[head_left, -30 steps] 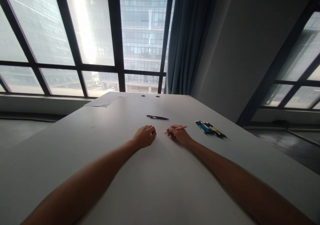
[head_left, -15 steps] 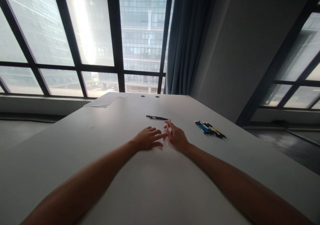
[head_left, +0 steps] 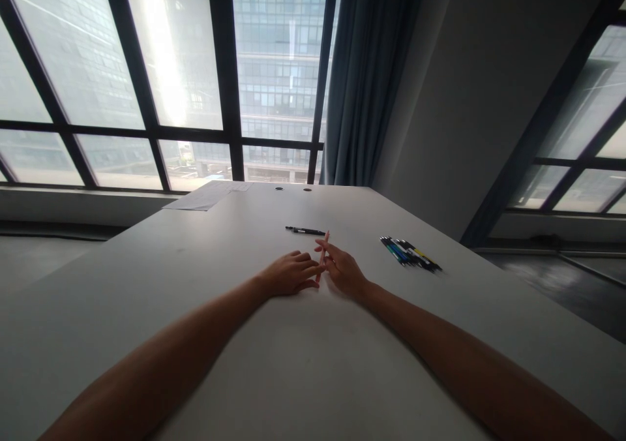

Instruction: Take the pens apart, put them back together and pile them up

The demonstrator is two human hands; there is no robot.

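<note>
A slim pink pen (head_left: 322, 256) is held between my two hands above the middle of the white table, slanting with its upper end away from me. My right hand (head_left: 343, 270) grips it from the right, its fingers closed about the upper and middle part. From the left, the thumb and index finger of my left hand (head_left: 292, 273) close on the lower part, with the other fingers bent. Just beyond the hands lies a black pen (head_left: 306, 231), its right end close to the pink one.
Several pens in black, blue and yellow (head_left: 409, 253) lie in a bunch on the right of the table (head_left: 313, 369). Paper sheets (head_left: 200, 197) rest at the far left edge. Two dark round discs (head_left: 279, 188) sit at the far end, before windows and a blue curtain (head_left: 362, 82).
The pink pen has shifted slightly left and stands straighter. My left thumb and index finger have closed in on its lower part. The other pens have stayed put.
</note>
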